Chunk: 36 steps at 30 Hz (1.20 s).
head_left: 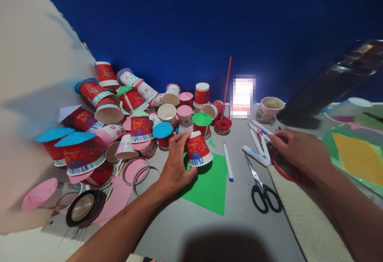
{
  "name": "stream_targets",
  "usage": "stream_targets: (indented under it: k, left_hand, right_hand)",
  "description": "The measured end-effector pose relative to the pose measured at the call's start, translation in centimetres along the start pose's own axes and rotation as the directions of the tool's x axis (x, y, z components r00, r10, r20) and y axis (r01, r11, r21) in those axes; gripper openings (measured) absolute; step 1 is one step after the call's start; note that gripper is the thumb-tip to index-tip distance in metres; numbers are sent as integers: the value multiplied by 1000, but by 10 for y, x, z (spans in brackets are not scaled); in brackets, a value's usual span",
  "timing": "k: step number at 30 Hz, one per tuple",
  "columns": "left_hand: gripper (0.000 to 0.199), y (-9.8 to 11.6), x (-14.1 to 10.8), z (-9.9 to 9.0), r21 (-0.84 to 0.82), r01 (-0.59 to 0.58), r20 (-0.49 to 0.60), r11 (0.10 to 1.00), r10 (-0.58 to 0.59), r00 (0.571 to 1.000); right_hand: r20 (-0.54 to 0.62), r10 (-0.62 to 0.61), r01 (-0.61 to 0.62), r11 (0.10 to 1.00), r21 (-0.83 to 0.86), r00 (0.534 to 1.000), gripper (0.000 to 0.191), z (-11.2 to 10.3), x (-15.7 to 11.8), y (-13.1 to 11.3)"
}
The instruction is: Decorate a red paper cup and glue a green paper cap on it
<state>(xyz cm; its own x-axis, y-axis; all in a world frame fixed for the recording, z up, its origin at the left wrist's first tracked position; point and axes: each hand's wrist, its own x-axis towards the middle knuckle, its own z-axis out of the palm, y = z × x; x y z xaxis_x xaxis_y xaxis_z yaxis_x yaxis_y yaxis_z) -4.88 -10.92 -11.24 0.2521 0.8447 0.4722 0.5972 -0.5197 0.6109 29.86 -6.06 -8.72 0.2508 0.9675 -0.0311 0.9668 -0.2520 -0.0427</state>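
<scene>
My left hand (176,164) holds a red paper cup (198,148) with blue marks, upside down and slightly tilted, over a green paper sheet (209,190). On the right, the fingers of my right hand (295,146) are pinched at the end of a blue-and-white marker (261,127), beside several other markers. A lone white marker (228,161) with a blue end lies just right of the green sheet. Black-handled scissors (261,190) rest below the marker group.
Decorated paper cups (142,128) are piled at the left. A red pot (223,125) with a stick stands near the wall, beside a blurred bright rectangle (242,96). A dark bottle (320,86), a patterned cup (269,109) and yellow paper (359,158) are at the right.
</scene>
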Motion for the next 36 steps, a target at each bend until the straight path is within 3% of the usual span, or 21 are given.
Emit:
stream_targets:
  k: [11,19,26,32,36]
  left_hand:
    - [100,0,1,-1,62,-5,5,998,5,1000]
    - [96,-3,2,-2,197,-129,5,972,131,991]
    - [94,-8,3,-2,236,-153,-4,960,158,987]
    - [91,-8,4,-2,267,-164,-2,950,170,985]
    - [92,-8,4,-3,273,-152,-18,950,163,986]
  right_hand:
    - [-60,-5,8,999,52,998,41,-4,-4,-2]
    - [-110,13,1,993,121,994,40,-5,-2,-1]
    - [-204,109,-78,985,155,973,39,-12,1,5]
    - [-129,6,15,987,161,992,43,-15,-4,4]
    - [-156,64,-37,985,171,986,43,-18,-4,6]
